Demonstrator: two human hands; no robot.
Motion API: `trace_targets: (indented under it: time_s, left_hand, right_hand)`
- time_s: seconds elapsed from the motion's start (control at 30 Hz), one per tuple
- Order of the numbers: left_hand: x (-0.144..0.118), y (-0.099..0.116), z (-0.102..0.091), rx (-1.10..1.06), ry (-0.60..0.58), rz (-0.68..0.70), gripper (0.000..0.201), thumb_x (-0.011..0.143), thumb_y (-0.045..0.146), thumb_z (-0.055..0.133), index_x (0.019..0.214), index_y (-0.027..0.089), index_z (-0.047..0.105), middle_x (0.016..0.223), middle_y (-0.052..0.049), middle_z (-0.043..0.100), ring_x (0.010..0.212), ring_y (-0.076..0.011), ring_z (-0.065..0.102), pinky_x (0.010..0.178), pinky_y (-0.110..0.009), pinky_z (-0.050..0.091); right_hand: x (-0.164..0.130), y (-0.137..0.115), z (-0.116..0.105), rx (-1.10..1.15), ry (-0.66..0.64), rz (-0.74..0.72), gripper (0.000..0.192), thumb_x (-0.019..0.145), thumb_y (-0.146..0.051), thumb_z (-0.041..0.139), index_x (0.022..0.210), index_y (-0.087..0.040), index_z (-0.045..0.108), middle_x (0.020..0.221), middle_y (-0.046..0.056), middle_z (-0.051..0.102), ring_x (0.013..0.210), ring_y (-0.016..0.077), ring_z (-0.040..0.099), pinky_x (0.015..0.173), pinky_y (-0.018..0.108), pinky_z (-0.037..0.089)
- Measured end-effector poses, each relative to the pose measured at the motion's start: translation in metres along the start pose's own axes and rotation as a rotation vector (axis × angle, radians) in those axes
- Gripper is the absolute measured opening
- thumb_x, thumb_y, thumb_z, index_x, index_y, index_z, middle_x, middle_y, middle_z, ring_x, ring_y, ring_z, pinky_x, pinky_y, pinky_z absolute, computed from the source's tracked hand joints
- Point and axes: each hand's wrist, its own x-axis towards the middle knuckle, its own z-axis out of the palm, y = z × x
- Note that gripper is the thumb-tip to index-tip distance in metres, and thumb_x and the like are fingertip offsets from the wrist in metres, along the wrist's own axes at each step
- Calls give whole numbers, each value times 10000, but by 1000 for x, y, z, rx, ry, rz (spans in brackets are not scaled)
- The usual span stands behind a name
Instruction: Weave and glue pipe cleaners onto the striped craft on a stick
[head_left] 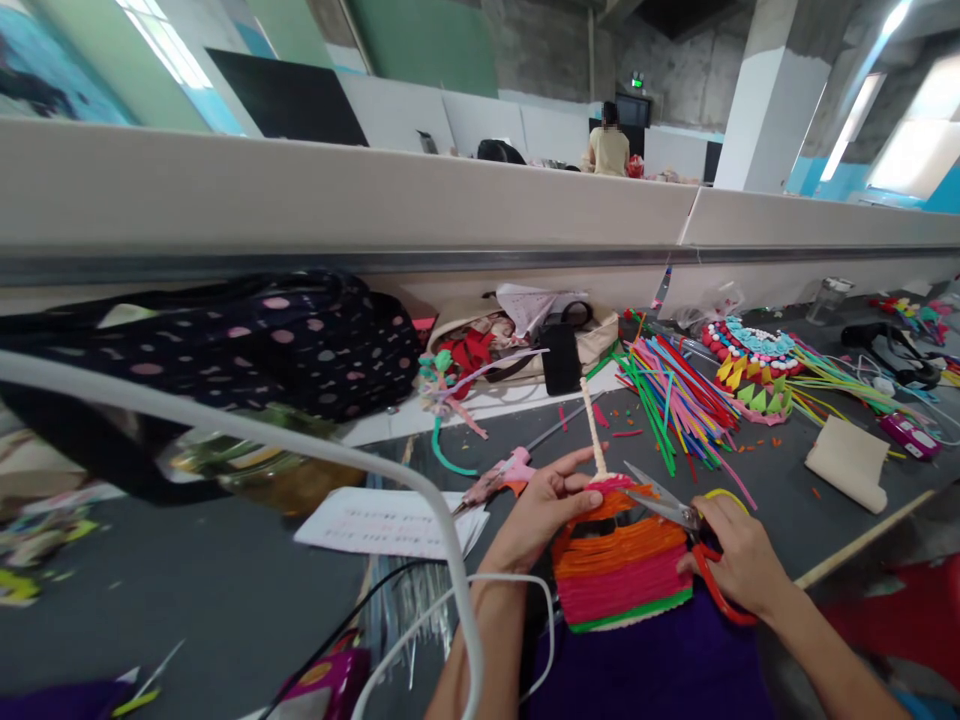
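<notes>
My left hand (544, 505) grips the top of a craft piece (619, 565) wrapped in orange, pink and green strips, with a pale stick (594, 425) rising from it. My right hand (739, 555) holds red-handled scissors (679, 515). Their open blades point left at the upper edge of the piece, close to my left fingers. The piece rests over purple fabric (645, 670) near my body.
A pile of coloured strips (675, 395) lies behind the piece. A polka-dot bag (247, 345) sits at left, a tote (525, 335) at the partition, a paper sheet (390, 520), a pink glue gun (499, 475), finished crafts (754, 365). A person sits far back.
</notes>
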Motion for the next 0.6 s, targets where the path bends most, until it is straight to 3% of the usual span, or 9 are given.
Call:
trace_targets:
  time_s: [0.17,0.3,0.47,0.6]
  left_hand:
    - [0,-1,0,-19,-7,-3,778,616,205,844,1321,136,522,747,-51,743,656,-176,673,658,-265,497]
    - [1,-3,-2,-13,-23,-5,784,625,211,840,1335,135,516,718,-47,733,647,-176,669,632,-256,496]
    - [3,-4,-6,-8,-40,-13,819,627,231,840,1364,150,491,679,-33,717,655,-183,672,625,-253,494]
    - [6,-5,-9,-8,-25,4,828,602,238,855,1349,143,512,678,-35,717,645,-183,671,618,-246,486]
  right_hand:
    - [0,10,6,-32,17,-58,461,821,-453,653,1153,-163,519,917,105,629,840,257,606,729,364,487]
    - [4,14,10,-48,1,-93,352,858,-488,600,992,-167,549,791,69,638,719,218,607,646,308,447]
    - [10,12,10,-16,-95,-96,297,909,-486,528,834,-200,515,676,10,600,604,165,581,580,258,372]
    - [17,7,1,82,-209,-8,253,885,-453,571,900,-208,509,745,6,605,668,169,579,622,254,394]
